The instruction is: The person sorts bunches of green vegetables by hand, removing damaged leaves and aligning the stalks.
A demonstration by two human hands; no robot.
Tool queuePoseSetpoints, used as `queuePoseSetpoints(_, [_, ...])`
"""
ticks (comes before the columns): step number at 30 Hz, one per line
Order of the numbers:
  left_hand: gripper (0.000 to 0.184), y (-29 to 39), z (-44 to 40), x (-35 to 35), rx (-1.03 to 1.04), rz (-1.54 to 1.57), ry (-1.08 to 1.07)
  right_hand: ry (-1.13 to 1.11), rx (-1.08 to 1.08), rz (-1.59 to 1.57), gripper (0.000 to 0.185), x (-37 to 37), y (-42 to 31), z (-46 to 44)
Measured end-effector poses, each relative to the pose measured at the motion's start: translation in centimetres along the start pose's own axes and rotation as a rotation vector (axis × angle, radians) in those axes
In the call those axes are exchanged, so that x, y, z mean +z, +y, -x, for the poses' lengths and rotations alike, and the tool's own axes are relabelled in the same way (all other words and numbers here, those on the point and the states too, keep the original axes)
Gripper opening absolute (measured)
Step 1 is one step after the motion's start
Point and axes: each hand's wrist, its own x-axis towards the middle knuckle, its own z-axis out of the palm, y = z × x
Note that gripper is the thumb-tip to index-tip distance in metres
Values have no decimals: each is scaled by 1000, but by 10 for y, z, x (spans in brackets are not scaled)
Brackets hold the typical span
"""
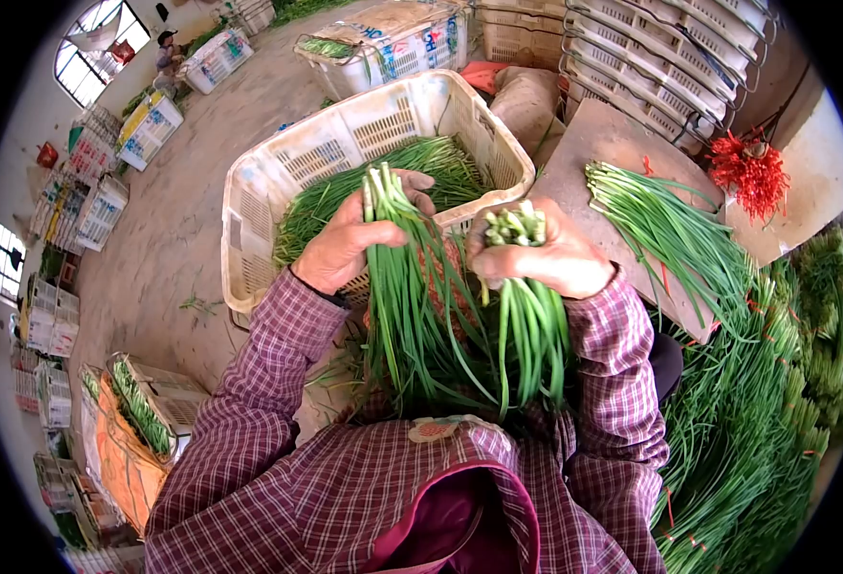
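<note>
My left hand [359, 234] is closed around a loose bunch of garlic chives [407, 297], pale cut ends up and long green leaves hanging toward my lap. Beside it, my right hand [541, 253] grips a second bunch [534, 325], its whitish ends gathered in a clump above the thumb. Both bunches hang over my lap, in front of a cream plastic crate [249, 258] that holds more loose chives [345, 196]. To the right of my right hand, another bunch [656, 225] lies on a flat board [603, 134].
Red ties [751, 177] hang in a cluster at the right. Below them is a large heap of chives [737, 430], some bound with red ties. Stacked crates [660, 57] stand behind the board. More crates [158, 392] line the left, and a person [167, 53] is far back.
</note>
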Motion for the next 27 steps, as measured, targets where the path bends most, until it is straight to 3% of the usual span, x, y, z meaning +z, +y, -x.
queuePoseSetpoints(3, [67, -1, 2, -2, 17, 2, 29, 26, 7, -13, 20, 5, -5, 6])
queuePoseSetpoints(6, [62, 1, 1, 3, 50, 1, -47, 284, -70, 494, 23, 12, 3, -4])
queuePoseSetpoints(9, [64, 5, 1, 10, 20, 14, -87, 475, -120, 763, 29, 27, 5, -14])
queuePoseSetpoints(12, [66, 8, 5, 13, 0, 24, -49, 495, -223, 745, 38, 36, 11, -21])
queuePoseSetpoints(15, [66, 3, 7, 9, -27, -24, -30, 496, -195, 836, 46, 40, 10, -25])
queuePoseSetpoints(21, [63, 8, 3, 12, 1, -29, -59, 483, -235, 732, 26, 30, 15, -31])
queuePoseSetpoints(25, [61, 6, 4, 18, -18, -87, 5, 345, -79, 646, 21, 14, 17, -30])
queuePoseSetpoints(27, [57, 4, 2, 15, -1, -105, -4, 220, -27, 231, 20, 8, 24, -28])
